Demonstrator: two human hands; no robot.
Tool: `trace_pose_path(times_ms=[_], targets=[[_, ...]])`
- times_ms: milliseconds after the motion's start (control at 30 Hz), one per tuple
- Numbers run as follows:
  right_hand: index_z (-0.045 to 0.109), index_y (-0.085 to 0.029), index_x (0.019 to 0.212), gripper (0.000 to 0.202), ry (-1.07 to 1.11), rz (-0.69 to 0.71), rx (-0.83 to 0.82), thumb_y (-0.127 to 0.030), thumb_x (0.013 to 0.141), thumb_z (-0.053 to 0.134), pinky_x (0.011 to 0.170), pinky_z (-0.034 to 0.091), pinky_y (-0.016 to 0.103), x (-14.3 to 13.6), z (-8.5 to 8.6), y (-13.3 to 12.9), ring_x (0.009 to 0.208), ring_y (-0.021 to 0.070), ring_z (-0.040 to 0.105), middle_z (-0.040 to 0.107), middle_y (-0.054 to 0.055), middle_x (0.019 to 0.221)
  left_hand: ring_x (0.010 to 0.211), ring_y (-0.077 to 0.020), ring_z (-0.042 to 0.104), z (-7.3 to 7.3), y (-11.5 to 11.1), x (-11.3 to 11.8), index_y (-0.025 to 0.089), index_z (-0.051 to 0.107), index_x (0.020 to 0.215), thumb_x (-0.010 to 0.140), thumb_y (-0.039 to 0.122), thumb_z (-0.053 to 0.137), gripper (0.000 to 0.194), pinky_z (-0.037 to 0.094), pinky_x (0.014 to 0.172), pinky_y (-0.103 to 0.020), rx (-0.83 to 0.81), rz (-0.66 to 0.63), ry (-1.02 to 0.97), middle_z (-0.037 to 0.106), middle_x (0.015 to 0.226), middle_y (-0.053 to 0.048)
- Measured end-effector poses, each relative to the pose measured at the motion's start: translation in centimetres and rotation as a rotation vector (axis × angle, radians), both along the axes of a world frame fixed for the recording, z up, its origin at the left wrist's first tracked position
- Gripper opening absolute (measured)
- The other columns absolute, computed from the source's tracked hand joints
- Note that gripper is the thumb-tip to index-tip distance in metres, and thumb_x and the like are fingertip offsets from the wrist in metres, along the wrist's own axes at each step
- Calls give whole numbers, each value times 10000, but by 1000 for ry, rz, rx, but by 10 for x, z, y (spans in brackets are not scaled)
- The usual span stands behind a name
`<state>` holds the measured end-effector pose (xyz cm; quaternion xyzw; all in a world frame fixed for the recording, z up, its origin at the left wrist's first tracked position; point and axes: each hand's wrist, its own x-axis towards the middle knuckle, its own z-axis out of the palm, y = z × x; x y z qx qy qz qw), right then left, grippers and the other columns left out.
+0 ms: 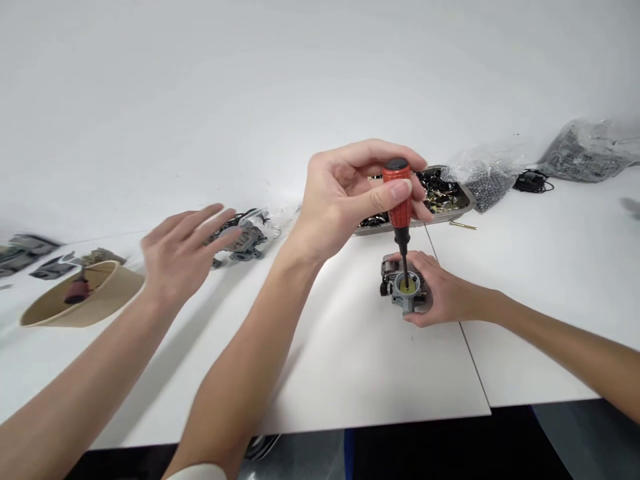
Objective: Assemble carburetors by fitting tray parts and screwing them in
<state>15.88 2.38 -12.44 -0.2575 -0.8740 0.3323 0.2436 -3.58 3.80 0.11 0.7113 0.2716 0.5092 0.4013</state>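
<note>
My left hand (350,193) grips the red handle of a screwdriver (399,200) between thumb and fingers. The screwdriver stands upright, its tip down in the round bore of a small grey metal carburetor (390,267), against a yellowish disc inside. My right hand (437,287) is wrapped round the right side of this carburetor and steadies it on the white table. Behind my left hand lies a metal tray (443,217) of small black and brass-coloured parts, partly hidden by that hand.
A co-worker's hand (183,250) reaches in at left beside other grey carburetor parts (247,243). A beige container (107,300) with a red-handled tool (77,291) stands far left. Plastic bags of small parts (493,183) and a black coil (533,181) lie at right. A seam (467,343) crosses the tabletop.
</note>
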Motion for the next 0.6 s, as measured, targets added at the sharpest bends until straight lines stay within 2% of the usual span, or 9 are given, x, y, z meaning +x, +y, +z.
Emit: trace_pose_path(times_ms=[67,167,233,300,367,433,533,600], targets=[[302,-268,1416,814,-7,-2,1,-333,740,751,1128,346,513,2,1,-2,1318,292,388,425,100,1415,764,-196,728,4,4,-4,191,685,903,705,495,784,377,637,659,-320,29,47,-69,675,765,-8],[443,-287,1332,626,-16,-71,28,-411,790,731,1123,340,546,3,2,-6,1362,318,326,406,100,1424,828,-156,699,12,11,-21,194,671,888,723,462,791,337,606,709,-262,113,148,-162,674,806,-21],[549,-278,1215,455,-22,-117,87,-402,812,720,1090,370,548,3,3,-8,1317,319,359,431,105,1369,789,-114,668,13,15,-35,196,670,885,712,441,809,330,571,675,-221,137,215,-229,676,861,-26],[601,-248,1127,332,-29,-140,181,-358,833,708,1050,403,527,2,5,-9,1216,297,427,472,115,1285,669,-84,631,5,16,-47,205,667,889,675,412,840,345,526,585,-211,89,291,-289,668,845,-13],[611,-215,1101,267,-44,-131,268,-304,859,684,1006,430,504,3,11,-10,1103,267,483,528,114,1171,616,-107,639,-13,14,-54,211,658,910,644,367,852,364,489,537,-220,-3,379,-313,642,721,6],[605,-191,1094,238,-83,-102,298,-230,866,662,956,458,477,7,19,-12,1049,253,513,567,103,1082,651,-148,679,-38,9,-56,189,633,905,636,339,833,367,503,572,-239,-120,452,-324,653,684,-6],[584,-184,1098,250,-127,-118,219,-137,855,611,832,512,405,22,31,-21,961,224,565,572,95,1063,661,-163,681,-75,0,-55,162,591,891,615,348,815,402,552,686,-305,-294,514,-239,692,735,-36],[571,-201,1112,241,-148,-175,139,-145,878,549,718,522,358,36,35,-30,796,171,576,561,91,1092,732,-179,693,-94,-6,-55,168,567,917,655,393,776,403,563,785,-347,-338,519,-62,705,805,-49]])
